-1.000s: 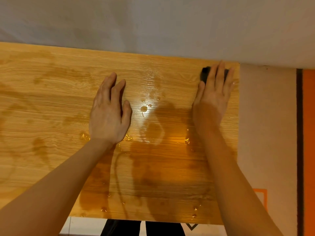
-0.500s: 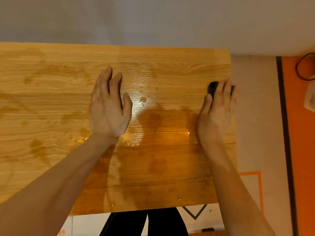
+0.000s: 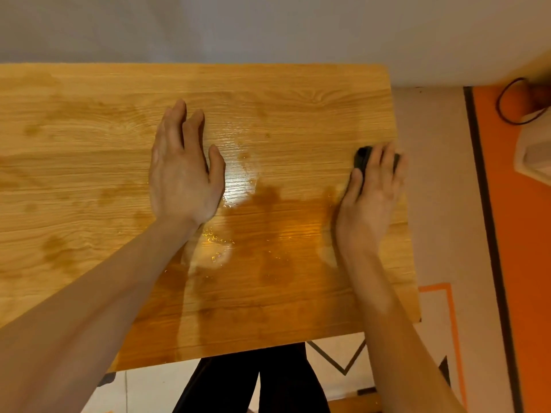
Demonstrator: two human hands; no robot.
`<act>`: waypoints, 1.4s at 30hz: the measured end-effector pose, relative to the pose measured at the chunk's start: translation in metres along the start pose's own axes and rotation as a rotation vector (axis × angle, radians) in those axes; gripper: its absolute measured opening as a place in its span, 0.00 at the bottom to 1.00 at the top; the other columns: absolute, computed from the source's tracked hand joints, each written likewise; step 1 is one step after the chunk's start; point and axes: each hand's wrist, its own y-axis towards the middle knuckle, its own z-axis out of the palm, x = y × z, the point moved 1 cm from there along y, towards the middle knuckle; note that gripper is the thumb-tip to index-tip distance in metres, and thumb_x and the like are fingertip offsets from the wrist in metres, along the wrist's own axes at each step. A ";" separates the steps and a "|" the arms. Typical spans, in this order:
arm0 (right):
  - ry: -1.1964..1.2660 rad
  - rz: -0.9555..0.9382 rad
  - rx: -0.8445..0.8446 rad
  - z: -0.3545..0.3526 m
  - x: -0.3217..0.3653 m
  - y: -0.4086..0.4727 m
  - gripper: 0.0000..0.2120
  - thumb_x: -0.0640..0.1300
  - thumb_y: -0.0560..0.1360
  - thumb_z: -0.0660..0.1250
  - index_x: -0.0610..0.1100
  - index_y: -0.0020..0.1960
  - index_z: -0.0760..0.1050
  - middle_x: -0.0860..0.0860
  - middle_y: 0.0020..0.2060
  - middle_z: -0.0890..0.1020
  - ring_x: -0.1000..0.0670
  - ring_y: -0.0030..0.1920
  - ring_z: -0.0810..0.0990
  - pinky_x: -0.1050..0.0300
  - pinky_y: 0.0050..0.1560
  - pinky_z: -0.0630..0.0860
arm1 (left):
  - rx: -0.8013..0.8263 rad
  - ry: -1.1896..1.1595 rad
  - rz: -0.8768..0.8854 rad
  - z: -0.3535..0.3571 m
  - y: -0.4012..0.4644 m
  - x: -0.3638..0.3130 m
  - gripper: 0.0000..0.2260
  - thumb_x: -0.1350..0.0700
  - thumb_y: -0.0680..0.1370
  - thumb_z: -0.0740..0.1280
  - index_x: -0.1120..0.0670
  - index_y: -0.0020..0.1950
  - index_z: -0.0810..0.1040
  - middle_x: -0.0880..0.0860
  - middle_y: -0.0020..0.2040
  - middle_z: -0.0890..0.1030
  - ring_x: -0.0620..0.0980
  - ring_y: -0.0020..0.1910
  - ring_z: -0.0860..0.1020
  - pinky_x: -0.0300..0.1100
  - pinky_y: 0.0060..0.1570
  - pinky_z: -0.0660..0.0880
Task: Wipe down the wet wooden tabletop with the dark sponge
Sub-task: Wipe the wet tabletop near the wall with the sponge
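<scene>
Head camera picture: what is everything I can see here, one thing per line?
wooden tabletop: one, light brown, fills most of the view
water patches: several, shiny, middle of the tabletop
dark sponge: one, black, near the tabletop's right edge, under the right hand's fingers
wall: one, grey-white, behind the tabletop
floor: orange and pale areas with dark lines, right and below
black cable: one, upper right
pale object: one, right edge, cut off
left hand: flat on the tabletop
right hand: pressing the sponge
</scene>
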 end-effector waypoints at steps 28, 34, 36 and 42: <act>-0.071 -0.489 0.268 -0.011 -0.009 -0.113 0.24 0.44 0.79 0.63 0.39 0.73 0.65 0.43 0.73 0.66 0.39 0.75 0.60 0.38 0.72 0.62 | -0.025 0.015 0.022 0.002 0.001 0.001 0.25 0.46 0.83 0.55 0.58 0.76 0.64 0.58 0.80 0.60 0.59 0.79 0.59 0.53 0.77 0.58; -0.088 -0.473 0.297 0.022 0.052 -0.024 0.23 0.44 0.84 0.52 0.45 0.78 0.54 0.50 0.78 0.54 0.47 0.78 0.47 0.48 0.78 0.46 | -0.033 0.023 0.008 0.003 0.001 0.001 0.26 0.43 0.82 0.55 0.57 0.76 0.64 0.57 0.80 0.59 0.57 0.79 0.58 0.52 0.77 0.58; -0.067 -0.471 0.273 0.024 0.050 -0.034 0.23 0.44 0.83 0.54 0.44 0.77 0.55 0.49 0.78 0.55 0.46 0.78 0.48 0.47 0.78 0.47 | -0.038 0.023 0.015 0.003 0.001 0.001 0.26 0.44 0.82 0.55 0.57 0.76 0.64 0.57 0.80 0.60 0.56 0.79 0.59 0.51 0.77 0.58; -0.036 -0.619 0.296 -0.008 -0.013 -0.144 0.23 0.46 0.80 0.59 0.40 0.73 0.65 0.44 0.74 0.66 0.41 0.76 0.58 0.44 0.76 0.56 | -0.042 0.009 0.021 0.005 0.001 0.003 0.26 0.43 0.82 0.55 0.57 0.76 0.65 0.57 0.80 0.60 0.57 0.79 0.59 0.52 0.77 0.58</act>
